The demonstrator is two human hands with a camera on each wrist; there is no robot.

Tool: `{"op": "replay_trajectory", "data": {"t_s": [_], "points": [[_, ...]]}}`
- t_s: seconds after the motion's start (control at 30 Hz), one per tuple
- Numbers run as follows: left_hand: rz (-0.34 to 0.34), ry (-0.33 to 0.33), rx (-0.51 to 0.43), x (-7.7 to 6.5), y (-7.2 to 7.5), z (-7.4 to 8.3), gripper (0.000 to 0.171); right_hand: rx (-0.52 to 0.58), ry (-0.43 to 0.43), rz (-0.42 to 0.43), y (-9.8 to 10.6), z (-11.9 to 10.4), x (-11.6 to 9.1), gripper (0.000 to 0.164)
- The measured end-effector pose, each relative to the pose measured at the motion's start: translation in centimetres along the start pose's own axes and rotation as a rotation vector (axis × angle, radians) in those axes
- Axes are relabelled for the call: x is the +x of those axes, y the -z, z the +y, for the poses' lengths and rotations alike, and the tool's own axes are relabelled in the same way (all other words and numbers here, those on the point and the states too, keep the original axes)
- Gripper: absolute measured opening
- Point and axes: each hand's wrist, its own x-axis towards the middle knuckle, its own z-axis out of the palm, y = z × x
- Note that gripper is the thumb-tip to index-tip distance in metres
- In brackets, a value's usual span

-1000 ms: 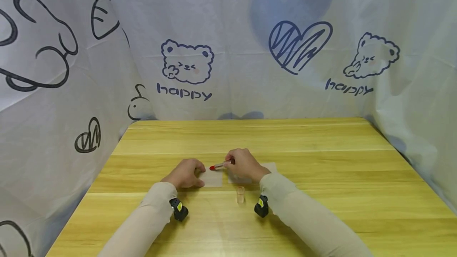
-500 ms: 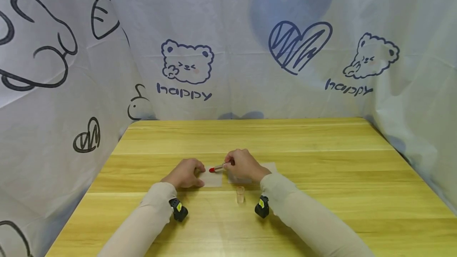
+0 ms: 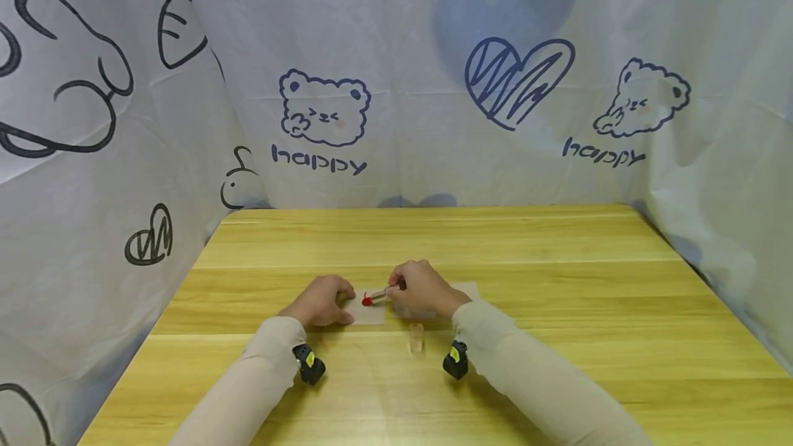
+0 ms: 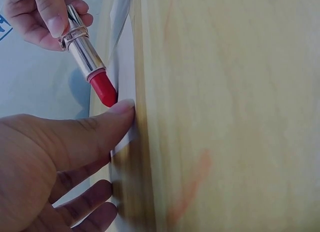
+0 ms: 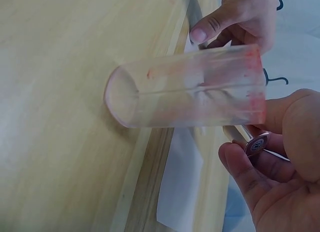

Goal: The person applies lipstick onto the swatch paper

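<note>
Head view, right hand (image 3: 424, 286) pinching red lipstick (image 3: 381, 295), tip at marked paper (image 3: 370, 317), left hand (image 3: 319, 302) loosely spread, thumb on same paper, clear cap (image 3: 417, 338) upright on worktop (image 3: 619, 308).

White cloth (image 3: 409, 129) with bear drawings (image 3: 325, 107) and scribbled hearts (image 3: 519, 82) hangs behind the wooden table (image 3: 396, 239).

Lipstick (image 3: 380, 294) partly hidden in the right hand (image 3: 426, 288)
In the head view, that hand blocks the lipstick's rear end and part of the paper (image 3: 416, 312) below; the left hand (image 3: 321, 301) covers one edge of the sheet (image 3: 370, 314) beside it. The lipstick's base emblem (image 5: 257, 145) is too small to read.
</note>
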Motion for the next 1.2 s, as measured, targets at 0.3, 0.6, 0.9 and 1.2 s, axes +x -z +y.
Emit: {"op": "replay_trajectory", "data": {"t_s": [0.3, 0.6, 0.9, 1.2], "points": [[0.018, -0.017, 0.001, -0.1, 0.0, 0.2, 0.037, -0.003, -0.012, -0.028, 0.1, -0.3, -0.1, 0.008], [0.011, -0.024, 0.015, -0.2, 0.1, 0.1, 0.036, -0.002, 0.012, -0.05, 0.4, -0.7, -0.3, 0.008], [0.008, -0.026, 0.012, -0.2, 0.3, 0.2, 0.036, -0.006, 0.021, -0.087, 0.6, -0.9, -0.4, 0.008], [0.02, -0.031, 0.016, -0.1, 0.1, 0.0, 0.036, 0.002, 0.016, -0.106, 0.7, -1.2, -0.4, 0.007]]}}
